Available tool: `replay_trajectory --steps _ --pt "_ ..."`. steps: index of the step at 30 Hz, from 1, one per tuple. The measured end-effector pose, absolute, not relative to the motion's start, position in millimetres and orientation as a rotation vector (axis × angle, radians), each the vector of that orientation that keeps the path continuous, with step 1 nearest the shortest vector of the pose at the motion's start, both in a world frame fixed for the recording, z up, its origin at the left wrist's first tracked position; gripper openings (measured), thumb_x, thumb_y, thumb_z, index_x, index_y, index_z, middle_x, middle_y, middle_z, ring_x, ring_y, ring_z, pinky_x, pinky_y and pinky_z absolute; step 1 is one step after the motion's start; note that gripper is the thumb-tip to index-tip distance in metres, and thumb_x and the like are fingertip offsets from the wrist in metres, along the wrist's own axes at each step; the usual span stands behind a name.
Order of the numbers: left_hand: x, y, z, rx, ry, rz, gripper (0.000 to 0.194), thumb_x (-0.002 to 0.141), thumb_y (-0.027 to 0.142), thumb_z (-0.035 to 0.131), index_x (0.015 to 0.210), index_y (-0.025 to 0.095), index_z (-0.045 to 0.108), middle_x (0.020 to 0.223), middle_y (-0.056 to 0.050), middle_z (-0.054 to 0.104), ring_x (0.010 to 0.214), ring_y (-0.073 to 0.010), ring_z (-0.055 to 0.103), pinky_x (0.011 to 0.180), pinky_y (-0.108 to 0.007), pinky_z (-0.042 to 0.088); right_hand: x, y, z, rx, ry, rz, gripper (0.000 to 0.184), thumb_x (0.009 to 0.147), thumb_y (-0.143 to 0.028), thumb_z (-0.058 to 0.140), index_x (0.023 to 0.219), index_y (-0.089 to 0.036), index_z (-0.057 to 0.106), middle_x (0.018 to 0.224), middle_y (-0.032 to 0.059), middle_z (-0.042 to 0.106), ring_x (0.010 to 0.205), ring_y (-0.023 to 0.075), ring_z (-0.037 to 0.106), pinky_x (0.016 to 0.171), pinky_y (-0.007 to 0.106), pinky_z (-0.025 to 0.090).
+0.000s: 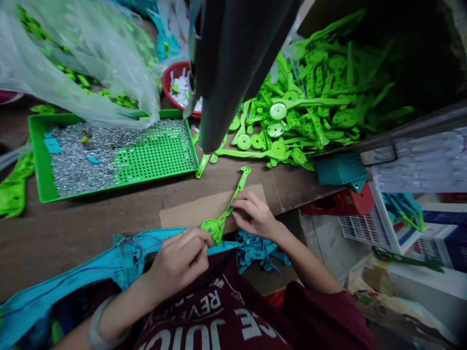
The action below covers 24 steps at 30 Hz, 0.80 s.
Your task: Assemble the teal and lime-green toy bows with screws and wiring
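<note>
Head view: A person in a printed maroon T-shirt worked bare-handed at a brown worktop (292, 187). The R hand (253, 214), thumb & fingers pinched together, gripped the slim shaft of a green plastic arm (221, 222), a moulded pc. w/ a round, flat disc at its near end & a small hooked tip at the far end. The arm lay aslant over a smooth tan cardboard strip (193, 209) nr the table's front edge. The L hand (188, 255), a pale bangle at its wrist, was curled w/ fingertips at the disc; what they pinched, if anything, was hidden. Just under that hand ran a long blue piece (95, 267), thin dark wires trailing along it.

Beyond, at L, a green perforated tray (156, 163) held shiny metal pcs. (82, 160), tiny & heaped mostly at its L side, w/ a crinkled, translucent plastic bag (120, 63) draped over its back rim. Behind stood a red basket (168, 82) of flat white bits. A dark, smooth column (233, 58) slanted down at ctr.; to its R, a glossy tangle of similar green arms (288, 116), discs & shafts interlocked, spilled from a dark-sided box.
</note>
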<state>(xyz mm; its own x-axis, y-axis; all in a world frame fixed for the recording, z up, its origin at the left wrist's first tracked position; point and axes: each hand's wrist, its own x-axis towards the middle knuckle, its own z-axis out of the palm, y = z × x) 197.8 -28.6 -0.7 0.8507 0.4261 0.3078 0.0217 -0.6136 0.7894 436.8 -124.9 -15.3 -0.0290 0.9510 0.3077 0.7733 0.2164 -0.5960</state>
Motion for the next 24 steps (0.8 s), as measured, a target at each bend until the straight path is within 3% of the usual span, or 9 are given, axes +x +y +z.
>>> replay_trajectory --steps 6,11,17,24 --pt "200.3 -28.6 3.2 2.152 0.386 0.555 0.018 0.087 0.006 0.047 0.079 0.021 0.052 0.079 0.0 0.066 0.068 -0.0117 0.064 0.061 -0.023 0.05 444.7 -124.6 -5.9 -1.588 -1.937 0.591 0.021 0.097 -0.023 0.057 0.117 -0.018 0.062 0.107 0.0119 0.062 0.098 0.019 0.064 0.084 0.032 0.058" --pt "196.3 -31.5 0.7 2.135 0.286 0.552 0.017 0.088 0.004 0.048 0.081 0.02 0.052 0.082 -0.002 0.065 0.072 -0.0119 0.064 0.064 -0.023 0.051 446.3 -122.9 -7.5 -1.571 -2.015 0.587 0.019 0.099 -0.021 0.053 0.109 -0.02 0.069 0.102 0.0112 0.063 0.093 0.0199 0.064 0.08 0.034 0.057" --pt "194.5 -32.0 -0.3 2.111 0.154 0.578 0.015 0.089 0.004 0.052 0.086 0.019 0.052 0.084 -0.002 0.066 0.075 -0.0124 0.064 0.066 -0.024 0.051 446.5 -123.4 -12.6 -1.616 -1.572 0.793 0.014 0.092 -0.024 0.066 0.104 -0.019 0.064 0.1 0.0059 0.064 0.077 0.0127 0.063 0.066 0.026 0.057" --pt "195.2 -35.2 -6.0 2.159 0.214 0.567 0.013 0.092 0.007 0.054 0.087 0.019 0.051 0.084 -0.001 0.065 0.075 -0.0114 0.063 0.066 -0.023 0.049 437.9 -121.8 1.9 -1.69 -1.621 0.91 0.015 0.092 -0.031 0.068 0.097 -0.019 0.062 0.103 0.0053 0.057 0.081 0.0125 0.06 0.07 0.026 0.057"
